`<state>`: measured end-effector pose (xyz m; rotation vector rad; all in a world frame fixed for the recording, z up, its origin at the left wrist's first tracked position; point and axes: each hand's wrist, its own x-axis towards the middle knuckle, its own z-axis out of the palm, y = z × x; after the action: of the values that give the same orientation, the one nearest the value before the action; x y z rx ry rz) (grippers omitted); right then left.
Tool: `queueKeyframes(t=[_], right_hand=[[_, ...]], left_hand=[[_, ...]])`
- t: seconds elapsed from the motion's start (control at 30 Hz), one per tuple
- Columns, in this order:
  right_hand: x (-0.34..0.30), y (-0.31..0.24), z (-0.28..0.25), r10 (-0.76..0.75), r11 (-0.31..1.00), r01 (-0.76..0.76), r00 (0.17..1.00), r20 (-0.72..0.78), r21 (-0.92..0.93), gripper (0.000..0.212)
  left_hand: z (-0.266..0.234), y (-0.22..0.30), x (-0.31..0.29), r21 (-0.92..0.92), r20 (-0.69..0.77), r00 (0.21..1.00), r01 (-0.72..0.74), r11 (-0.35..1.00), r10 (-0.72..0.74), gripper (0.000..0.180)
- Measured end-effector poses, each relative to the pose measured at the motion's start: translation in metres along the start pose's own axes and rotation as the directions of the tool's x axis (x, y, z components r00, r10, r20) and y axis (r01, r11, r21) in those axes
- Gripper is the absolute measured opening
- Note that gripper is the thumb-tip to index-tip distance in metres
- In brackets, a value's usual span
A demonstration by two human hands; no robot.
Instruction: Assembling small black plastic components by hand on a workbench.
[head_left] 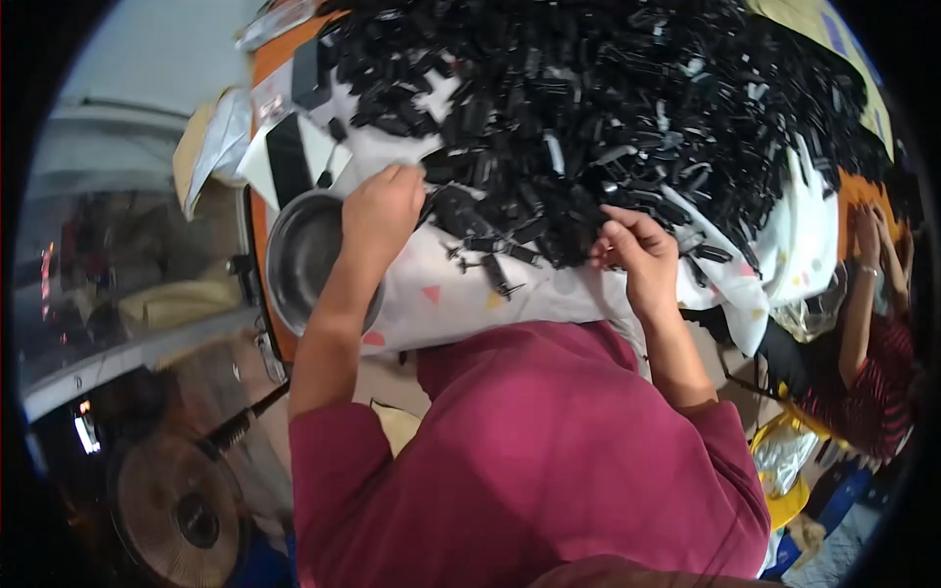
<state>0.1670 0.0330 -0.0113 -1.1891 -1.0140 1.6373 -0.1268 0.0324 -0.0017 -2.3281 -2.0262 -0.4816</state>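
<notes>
My left hand (384, 211) is closed beside the rim of a round grey metal bowl (278, 284); its fingers are curled in, and whatever they may hold is hidden. To the right, my right hand (642, 253) hovers at the near edge of a big heap of small black parts (549, 127). Its thumb and fingers are pinched together, with anything between them too small to make out. Between the hands, a few loose black pieces (497, 274) with thin prongs lie on the white patterned cloth (431, 314).
A white sheet with a black rectangle (288, 162) lies behind the bowl. White plastic (804, 225) hangs over the table's right side. Another person's arm (861, 284) rests at the far right. A fan (181, 510) stands at the lower left.
</notes>
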Motion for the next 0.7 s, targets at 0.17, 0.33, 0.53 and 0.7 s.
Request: queueKeyframes(t=[0.17, 0.33, 0.53, 0.7], right_hand=[[-0.001, 0.009, 0.004, -0.282, 0.870, 0.304, 0.952, 0.115, -0.388, 0.021], [-0.003, 0.015, 0.005, -0.436, 0.216, 0.449, 0.839, 0.326, -0.867, 0.027], [0.005, 0.013, 0.020, -0.456, -0.051, 0.447, 0.785, 0.419, -0.893, 0.031], [0.010, 0.002, 0.021, -0.394, 0.173, 0.504, 0.823, 0.410, -0.846, 0.023]], left_hand=[[-0.013, 0.002, -0.013, 0.067, 0.130, 0.989, 0.060, 0.996, -0.068, 0.012], [-0.006, 0.013, -0.009, 0.262, 0.348, 0.925, 0.063, 0.963, -0.155, 0.016], [-0.013, 0.023, -0.014, 0.271, 0.269, 0.937, 0.148, 0.951, -0.223, 0.023], [-0.024, 0.035, -0.017, -0.854, 0.341, 0.891, 0.428, 0.297, -0.300, 0.028]])
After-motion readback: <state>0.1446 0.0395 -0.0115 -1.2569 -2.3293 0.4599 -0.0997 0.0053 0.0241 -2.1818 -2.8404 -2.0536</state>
